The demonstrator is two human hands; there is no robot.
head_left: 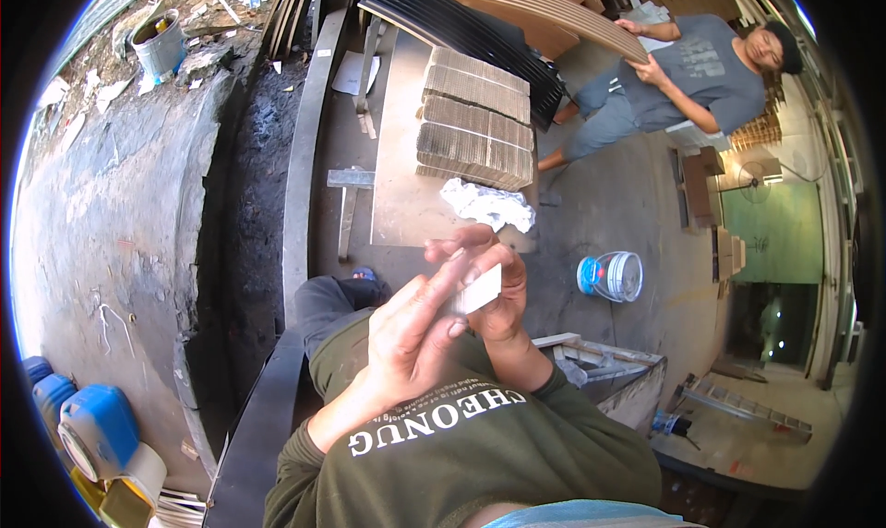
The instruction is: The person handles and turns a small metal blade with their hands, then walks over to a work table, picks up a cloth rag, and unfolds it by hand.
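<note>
A small flat white piece (482, 291) with straight edges is between my two hands in front of my chest; what kind of thing it is I cannot make out. My left hand (406, 334) closes on its near left end, thumb below and fingers above, slightly blurred. Around its far side curls my right hand (504, 293), its fingers bent over toward the left fingertips. Beyond my hands, a crumpled white cloth or plastic sheet (489, 205) lies at the near edge of a board-topped table (397, 196). Strapped stacks of brown ridged pieces (475, 140) stand behind it.
At the upper right a person (701, 76) holds a long brown ribbed panel (554, 11). Dark ribbed panels (461, 39) lean across the table's far end. A white bucket (623, 277) stands on the floor, right. Blue containers (100, 426) sit lower left; a ladder (748, 406) lies right.
</note>
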